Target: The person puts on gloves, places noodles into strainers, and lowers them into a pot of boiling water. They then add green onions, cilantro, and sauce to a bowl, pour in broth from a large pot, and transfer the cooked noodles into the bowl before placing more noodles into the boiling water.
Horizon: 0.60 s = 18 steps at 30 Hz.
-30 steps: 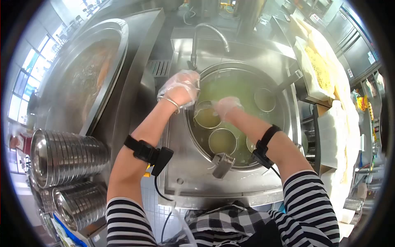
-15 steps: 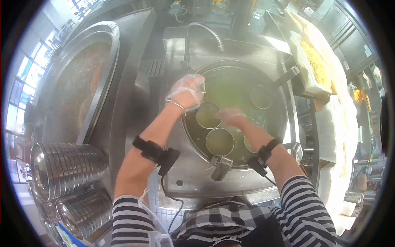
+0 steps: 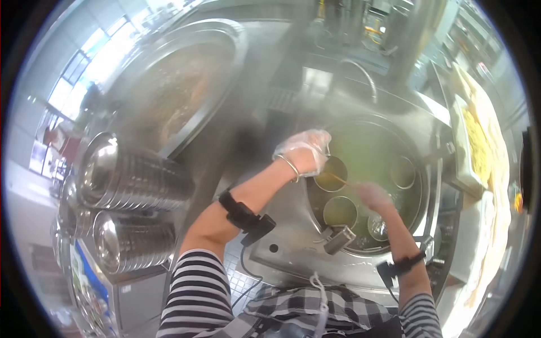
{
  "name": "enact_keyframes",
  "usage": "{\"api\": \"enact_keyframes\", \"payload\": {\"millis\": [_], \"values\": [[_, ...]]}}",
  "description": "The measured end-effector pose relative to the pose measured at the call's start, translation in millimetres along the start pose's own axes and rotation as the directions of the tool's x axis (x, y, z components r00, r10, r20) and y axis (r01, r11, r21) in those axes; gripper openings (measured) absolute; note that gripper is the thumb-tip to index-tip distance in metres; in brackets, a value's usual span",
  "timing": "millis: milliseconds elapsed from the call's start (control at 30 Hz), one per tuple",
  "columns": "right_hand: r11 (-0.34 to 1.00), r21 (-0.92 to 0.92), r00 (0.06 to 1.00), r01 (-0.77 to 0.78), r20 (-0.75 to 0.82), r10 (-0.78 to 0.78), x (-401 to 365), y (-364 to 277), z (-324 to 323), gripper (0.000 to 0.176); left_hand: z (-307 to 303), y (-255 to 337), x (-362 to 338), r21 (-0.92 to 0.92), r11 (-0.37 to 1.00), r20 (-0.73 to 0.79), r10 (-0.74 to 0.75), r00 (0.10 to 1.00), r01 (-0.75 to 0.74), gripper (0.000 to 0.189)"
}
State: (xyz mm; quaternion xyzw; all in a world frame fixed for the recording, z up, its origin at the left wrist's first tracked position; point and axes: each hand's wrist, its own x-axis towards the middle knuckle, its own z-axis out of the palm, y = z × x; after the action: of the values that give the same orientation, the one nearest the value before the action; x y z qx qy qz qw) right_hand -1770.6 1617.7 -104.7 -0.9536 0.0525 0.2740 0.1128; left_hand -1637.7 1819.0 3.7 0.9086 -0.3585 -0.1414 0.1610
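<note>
My left hand [image 3: 307,151], in a clear glove, is closed at the left rim of a large round pot [image 3: 424,217] of cloudy greenish liquid. What its fingers grip is too small to make out. Beside it a round strainer basket [image 3: 326,183] sits in the liquid. My right hand [image 3: 373,197], gloved and blurred, is closed on a thin brown stick [image 3: 340,179] whose tip reaches into that basket. Nearer me is a second basket [image 3: 340,212], with a metal handle [image 3: 339,239] over the front rim. More baskets stand on the pot's right side.
A wide pan [image 3: 228,84] of steaming brown liquid is at the back left. Stacked metal bowls [image 3: 132,174] stand at the left. A curved faucet [image 3: 366,76] rises behind the pot. At the right is a tray of yellow noodles [image 3: 476,141].
The camera view has turned left, so the pot appears farther right. My right hand has drawn slightly away from the left basket, and the stick now shows. My left hand stays at the rim.
</note>
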Motion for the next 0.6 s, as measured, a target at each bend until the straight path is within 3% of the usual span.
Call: {"api": "enact_keyframes", "payload": {"millis": [67, 100, 133, 200, 233, 267, 333, 367, 433, 467, 533, 600], "values": [[1.0, 0.013, 0.991, -0.019, -0.133, 0.02, -40, 3, -1, 0.027, 10, -14, -11, -0.036, 0.996, 0.021, -0.08, 0.997, 0.081, 0.034], [0.986, 0.077, 0.928, 0.145, -0.358, -0.109, -58, 15, 17, 0.026, 19, -24, -14, -0.065, 0.996, -0.022, -0.062, 0.998, 0.06, 0.033], [0.944, 0.1, 0.799, 0.316, -0.565, -0.207, -76, 22, 33, 0.025, 24, -32, -16, -0.096, 0.995, -0.066, -0.044, 0.997, 0.038, 0.032], [0.995, 0.043, 0.929, -0.086, -0.358, 0.095, -107, 4, 36, 0.025, 31, -38, -10, -0.091, 0.996, -0.093, -0.033, 0.995, 0.025, 0.03], [0.899, 0.383, 0.897, -0.212, -0.289, 0.335, -122, -4, 37, 0.025, 32, -36, -8, -0.087, 0.996, -0.108, -0.019, 0.994, 0.009, 0.028], [0.675, 0.668, 0.838, -0.313, -0.141, 0.528, -136, -13, 41, 0.025, 24, -27, -12, -0.091, 0.996, -0.121, -0.022, 0.992, 0.011, 0.028], [0.55, 0.816, 0.76, -0.177, -0.242, 0.603, -165, -23, 62, 0.022, 8, -6, -17, -0.1, 0.985, -0.027, -0.146, 0.989, 0.142, 0.025], [0.559, 0.812, 0.761, -0.167, -0.254, 0.596, -177, -27, 70, 0.022, 7, -3, -14, -0.101, 0.984, -0.04, -0.149, 0.988, 0.144, 0.025], [0.368, 0.929, 0.733, -0.037, -0.225, 0.642, -200, -30, 88, 0.021, 12, 1, -10, 0.129, 0.983, -0.066, -0.124, 0.99, 0.131, 0.04], [0.373, 0.928, 0.734, -0.027, -0.235, 0.637, -209, -26, 102, 0.021, 13, 4, -16, 0.131, 0.982, -0.076, -0.125, 0.989, 0.135, 0.04], [0.086, 0.961, 0.753, 0.264, -0.261, 0.604, -220, -19, 124, 0.014, 13, 13, -34, -0.002, 0.984, -0.25, -0.173, 0.953, 0.178, 0.059], [0.106, 0.942, 0.759, 0.318, -0.32, 0.566, -231, -16, 133, 0.015, 12, 27, -61, -0.02, 0.978, -0.3, -0.204, 0.932, 0.207, 0.066]]}}
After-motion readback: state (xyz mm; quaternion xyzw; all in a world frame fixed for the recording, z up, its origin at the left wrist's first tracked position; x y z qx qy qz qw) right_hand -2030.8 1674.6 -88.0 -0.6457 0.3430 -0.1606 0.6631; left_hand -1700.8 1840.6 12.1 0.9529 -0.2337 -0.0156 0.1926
